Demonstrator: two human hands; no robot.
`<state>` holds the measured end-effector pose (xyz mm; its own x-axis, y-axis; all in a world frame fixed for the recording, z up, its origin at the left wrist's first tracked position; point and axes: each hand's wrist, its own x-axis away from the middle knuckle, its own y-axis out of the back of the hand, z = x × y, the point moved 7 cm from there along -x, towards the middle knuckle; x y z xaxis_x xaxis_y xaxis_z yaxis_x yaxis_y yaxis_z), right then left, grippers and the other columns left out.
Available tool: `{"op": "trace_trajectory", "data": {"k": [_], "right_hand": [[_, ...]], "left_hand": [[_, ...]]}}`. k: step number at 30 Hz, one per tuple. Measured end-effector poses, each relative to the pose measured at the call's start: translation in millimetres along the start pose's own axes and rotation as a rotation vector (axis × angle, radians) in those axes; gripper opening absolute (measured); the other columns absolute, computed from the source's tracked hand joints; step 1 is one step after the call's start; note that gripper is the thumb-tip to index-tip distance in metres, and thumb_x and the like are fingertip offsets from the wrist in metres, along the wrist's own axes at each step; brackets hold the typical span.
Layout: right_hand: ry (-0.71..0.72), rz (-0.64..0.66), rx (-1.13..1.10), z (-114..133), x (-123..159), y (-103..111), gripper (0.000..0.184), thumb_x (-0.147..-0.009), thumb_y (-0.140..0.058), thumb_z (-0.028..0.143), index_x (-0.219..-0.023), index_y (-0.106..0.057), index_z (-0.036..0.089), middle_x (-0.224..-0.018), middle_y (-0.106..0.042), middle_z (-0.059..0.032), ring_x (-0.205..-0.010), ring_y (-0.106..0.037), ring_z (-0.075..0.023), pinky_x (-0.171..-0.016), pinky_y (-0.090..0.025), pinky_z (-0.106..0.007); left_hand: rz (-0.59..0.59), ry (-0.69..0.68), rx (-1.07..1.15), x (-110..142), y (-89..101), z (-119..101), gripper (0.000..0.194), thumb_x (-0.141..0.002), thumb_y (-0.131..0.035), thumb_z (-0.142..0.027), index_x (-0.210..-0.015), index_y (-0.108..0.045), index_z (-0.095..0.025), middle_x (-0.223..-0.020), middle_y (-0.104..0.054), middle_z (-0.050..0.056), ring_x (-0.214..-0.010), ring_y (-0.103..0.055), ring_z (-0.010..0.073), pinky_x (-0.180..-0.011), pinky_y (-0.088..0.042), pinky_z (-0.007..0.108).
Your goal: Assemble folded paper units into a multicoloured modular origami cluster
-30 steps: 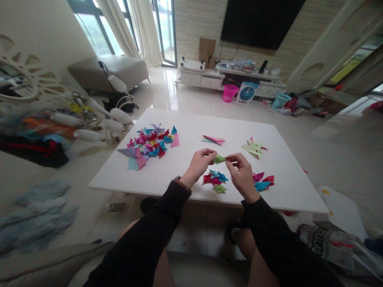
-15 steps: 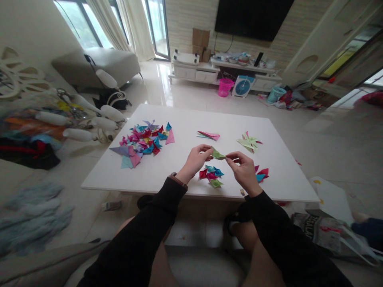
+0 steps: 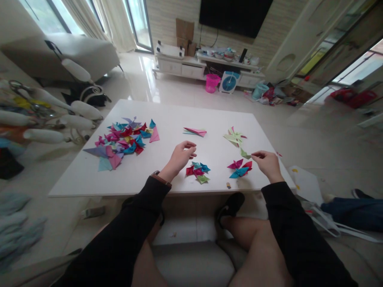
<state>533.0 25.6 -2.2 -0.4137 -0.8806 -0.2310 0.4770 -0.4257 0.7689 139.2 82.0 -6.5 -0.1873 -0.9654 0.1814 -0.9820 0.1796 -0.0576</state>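
Observation:
My right hand pinches one tip of a green folded paper piece, over the right side of the white table. Just to its left lies a small group of magenta, red and blue folded papers. My left hand hovers with loosely curved, parted fingers and holds nothing. Close to it is a cluster of red, blue and green folded papers. Behind that rest flat pink and blue folded strips. A pale green heap with red tips lies beyond my right hand.
A large pile of colourful folded papers covers part of the table's left side. To the left stands a lamp with white shades. Farther back are a pink basket, a blue fan and a low white cabinet.
My right hand has carried the green paper piece to the right, above the magenta, red and blue group. My left hand has let go of it. The view has shifted right.

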Motion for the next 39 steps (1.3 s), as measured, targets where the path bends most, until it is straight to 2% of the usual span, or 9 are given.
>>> {"op": "trace_trajectory", "data": {"k": [3,6,9,12,15,18,22,27,39], "right_hand": [[-0.029,-0.012,0.081,-31,-8,2,0.026,-0.07,-0.069,0.038,-0.08,-0.079,0.017,-0.07,-0.074,-0.0087,-0.066,-0.064,-0.0223,-0.065,-0.047,-0.035],[-0.037,-0.008,0.067,-38,-12,0,0.026,-0.07,-0.068,0.038,-0.08,-0.078,0.015,-0.074,-0.075,-0.0102,-0.069,-0.066,-0.0225,-0.067,-0.048,-0.034],[-0.015,0.018,-0.037,-20,-9,-9,0.028,-0.071,-0.068,0.04,-0.08,-0.077,0.015,-0.075,-0.075,-0.0099,-0.071,-0.067,-0.0225,-0.069,-0.049,-0.033],[0.072,0.075,-0.099,18,2,-28,0.026,-0.075,-0.067,0.039,-0.082,-0.077,0.016,-0.075,-0.075,-0.0078,-0.07,-0.067,-0.0207,-0.07,-0.05,-0.032],[0.183,0.21,-0.087,58,16,-58,0.02,-0.078,-0.065,0.031,-0.083,-0.077,0.017,-0.076,-0.075,-0.0064,-0.068,-0.066,-0.0184,-0.068,-0.05,-0.029],[0.296,0.393,0.022,82,30,-85,0.015,-0.076,-0.063,0.019,-0.08,-0.077,0.017,-0.075,-0.075,-0.0051,-0.068,-0.066,-0.0169,-0.068,-0.048,-0.027],[0.395,0.605,0.178,83,45,-97,0.017,-0.073,-0.062,0.01,-0.075,-0.077,0.018,-0.071,-0.074,-0.0029,-0.065,-0.064,-0.015,-0.063,-0.044,-0.025],[0.356,0.804,0.212,69,56,-103,0.016,-0.072,-0.064,0.008,-0.074,-0.077,0.017,-0.067,-0.073,-0.0018,-0.062,-0.064,-0.0139,-0.059,-0.041,-0.023],[0.451,0.775,0.34,98,80,-149,0.018,-0.078,-0.062,0.01,-0.078,-0.078,0.019,-0.081,-0.076,-0.0062,-0.076,-0.066,-0.0166,-0.068,-0.04,-0.024]], "left_hand": [[0.001,0.01,-0.02,-1,-1.2,2,0.013,-0.083,-0.062,-0.022,-0.094,-0.065,-0.015,-0.099,-0.065,0.006,-0.071,-0.069,0.0133,-0.069,-0.051,0.027],[0.004,0.021,-0.036,-3,-2.2,3,0.014,-0.084,-0.061,-0.022,-0.095,-0.065,-0.015,-0.101,-0.065,0.005,-0.073,-0.069,0.0138,-0.069,-0.051,0.027],[0.004,0.024,-0.044,-4,-2.3,4,0.014,-0.083,-0.061,-0.022,-0.096,-0.065,-0.016,-0.1,-0.065,0.005,-0.074,-0.069,0.014,-0.07,-0.051,0.027],[-0.008,0.025,-0.056,-5,-0.9,5,0.014,-0.083,-0.061,-0.022,-0.095,-0.065,-0.016,-0.098,-0.065,0.005,-0.074,-0.069,0.0143,-0.07,-0.05,0.028],[-0.016,0.027,-0.077,-5,1.1,6,0.014,-0.082,-0.061,-0.022,-0.094,-0.065,-0.016,-0.098,-0.066,0.005,-0.073,-0.069,0.0144,-0.069,-0.05,0.028],[-0.018,0.022,-0.099,-6,3.4,8,0.014,-0.083,-0.06,-0.022,-0.094,-0.065,-0.015,-0.1,-0.066,0.005,-0.073,-0.069,0.0139,-0.069,-0.051,0.028],[-0.023,0.007,-0.12,-7,6.5,8,0.015,-0.084,-0.059,-0.022,-0.095,-0.065,-0.015,-0.103,-0.066,0.006,-0.073,-0.069,0.0133,-0.069,-0.051,0.027],[-0.023,0.006,-0.13,-8,7.7,9,0.014,-0.084,-0.058,-0.022,-0.095,-0.065,-0.015,-0.1,-0.067,0.006,-0.074,-0.069,0.0138,-0.069,-0.051,0.027],[-0.021,-0.004,-0.146,-5,6.4,8,0.013,-0.084,-0.057,-0.02,-0.094,-0.065,-0.015,-0.1,-0.068,0.006,-0.073,-0.069,0.0133,-0.068,-0.051,0.027]]}}
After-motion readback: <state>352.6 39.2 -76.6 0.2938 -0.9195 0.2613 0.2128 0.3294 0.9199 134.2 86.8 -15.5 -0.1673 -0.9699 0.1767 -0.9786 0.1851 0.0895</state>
